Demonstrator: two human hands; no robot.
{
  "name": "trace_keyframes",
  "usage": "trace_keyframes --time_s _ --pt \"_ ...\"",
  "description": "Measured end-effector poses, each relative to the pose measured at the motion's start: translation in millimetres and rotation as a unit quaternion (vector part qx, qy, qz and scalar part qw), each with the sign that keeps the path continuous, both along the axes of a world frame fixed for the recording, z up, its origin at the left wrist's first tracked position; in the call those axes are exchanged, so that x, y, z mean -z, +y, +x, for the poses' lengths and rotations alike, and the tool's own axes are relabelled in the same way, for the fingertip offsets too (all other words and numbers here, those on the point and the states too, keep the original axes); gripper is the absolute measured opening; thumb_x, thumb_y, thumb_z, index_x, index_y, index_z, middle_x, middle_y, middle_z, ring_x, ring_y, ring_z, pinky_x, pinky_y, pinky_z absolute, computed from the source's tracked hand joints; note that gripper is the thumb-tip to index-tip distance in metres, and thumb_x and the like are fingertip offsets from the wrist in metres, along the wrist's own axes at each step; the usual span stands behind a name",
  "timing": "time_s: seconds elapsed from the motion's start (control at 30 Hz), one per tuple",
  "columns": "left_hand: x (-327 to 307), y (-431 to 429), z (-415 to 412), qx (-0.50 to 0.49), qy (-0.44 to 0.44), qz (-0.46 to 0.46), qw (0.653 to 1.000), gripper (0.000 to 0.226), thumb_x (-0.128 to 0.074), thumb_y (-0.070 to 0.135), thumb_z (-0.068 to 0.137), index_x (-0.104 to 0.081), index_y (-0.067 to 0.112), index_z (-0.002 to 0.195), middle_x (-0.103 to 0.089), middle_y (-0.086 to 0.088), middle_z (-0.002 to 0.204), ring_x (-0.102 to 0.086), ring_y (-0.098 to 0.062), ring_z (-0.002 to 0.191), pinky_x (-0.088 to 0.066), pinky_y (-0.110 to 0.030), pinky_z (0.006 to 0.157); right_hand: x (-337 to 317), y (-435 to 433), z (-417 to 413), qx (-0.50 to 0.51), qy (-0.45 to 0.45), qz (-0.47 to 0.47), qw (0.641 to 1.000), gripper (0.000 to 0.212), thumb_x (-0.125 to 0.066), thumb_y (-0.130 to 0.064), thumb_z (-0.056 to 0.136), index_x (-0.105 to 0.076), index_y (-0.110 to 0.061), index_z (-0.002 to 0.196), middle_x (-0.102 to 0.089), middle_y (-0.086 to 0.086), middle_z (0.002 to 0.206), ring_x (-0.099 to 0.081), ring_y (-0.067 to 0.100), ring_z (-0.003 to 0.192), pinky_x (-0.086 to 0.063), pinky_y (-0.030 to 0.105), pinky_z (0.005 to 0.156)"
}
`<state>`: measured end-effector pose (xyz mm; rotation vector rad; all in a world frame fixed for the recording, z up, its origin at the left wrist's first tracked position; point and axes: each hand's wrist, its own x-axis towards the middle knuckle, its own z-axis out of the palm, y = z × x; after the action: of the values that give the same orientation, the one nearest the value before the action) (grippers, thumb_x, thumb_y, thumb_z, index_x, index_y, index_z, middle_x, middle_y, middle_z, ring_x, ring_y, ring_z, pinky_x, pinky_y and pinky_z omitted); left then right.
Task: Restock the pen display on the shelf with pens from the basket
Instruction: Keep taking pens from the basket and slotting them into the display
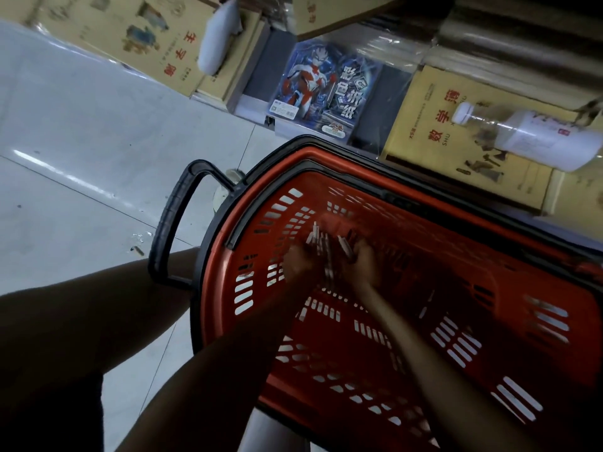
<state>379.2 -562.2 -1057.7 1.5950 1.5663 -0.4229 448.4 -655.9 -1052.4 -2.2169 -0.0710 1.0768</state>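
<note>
A pale floor [81,141] is seen at the left, and the black handle [169,223] of a red basket [509,288] is stood upon it. Both arms are reached down into the basket. The left hand [298,261] is laid against a bundle of pens [321,246] near the basket's far left corner; it is blurred, so it cannot be told whether its grip is wide or closed. The pens are kept between the two hands, inside the basket. The right hand [363,265] is placed just beside them, its grip curled round several pens. Above the basket, on a low shelf, a blue packet of coloured paper [326,89] is seen, then yellow exercise books [434,125], on which a white bottle [538,138] is laid on its side.
</note>
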Motion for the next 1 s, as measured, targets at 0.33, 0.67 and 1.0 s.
trace_keyframes --time_s 0.33,0.67,1.0 --pt "-110.9 -3.0 4.5 -0.106 -0.196 -0.105 0.969 0.027 -0.062 0.029 0.100 -0.074 0.008 0.113 -0.076 -0.003 0.105 -0.070 -0.020 0.100 -0.054 -0.032 0.094 -130.5 -6.6 18.7 0.065 -0.072 -0.022 0.995 0.013 -0.075 -0.005 0.081 -0.074 -0.011 0.092 -0.072 0.000 0.086 -0.067 0.018 0.080 -0.044 0.022 0.065" --pt "-250.1 -15.2 -12.2 0.000 -0.350 -0.065 0.934 0.010 -0.058 0.002 0.101 -0.060 0.010 0.107 -0.054 0.001 0.084 -0.050 -0.008 0.071 -0.043 -0.012 0.065 -262.6 -33.9 8.1 0.088 -0.137 0.066 0.984 0.011 -0.061 -0.018 0.095 -0.071 -0.020 0.092 -0.074 0.003 0.080 -0.069 0.025 0.067 -0.056 0.038 0.064" --pt "-383.9 -25.3 -10.6 0.031 -0.470 -0.064 0.880 0.020 -0.051 0.016 0.108 -0.063 0.011 0.093 -0.055 -0.013 0.080 -0.049 -0.026 0.074 -0.042 -0.039 0.068 -406.4 -64.1 6.9 0.066 -0.203 0.138 0.967 0.002 -0.056 -0.018 0.101 -0.056 -0.019 0.103 -0.061 0.002 0.081 -0.051 0.020 0.059 -0.035 0.029 0.049"
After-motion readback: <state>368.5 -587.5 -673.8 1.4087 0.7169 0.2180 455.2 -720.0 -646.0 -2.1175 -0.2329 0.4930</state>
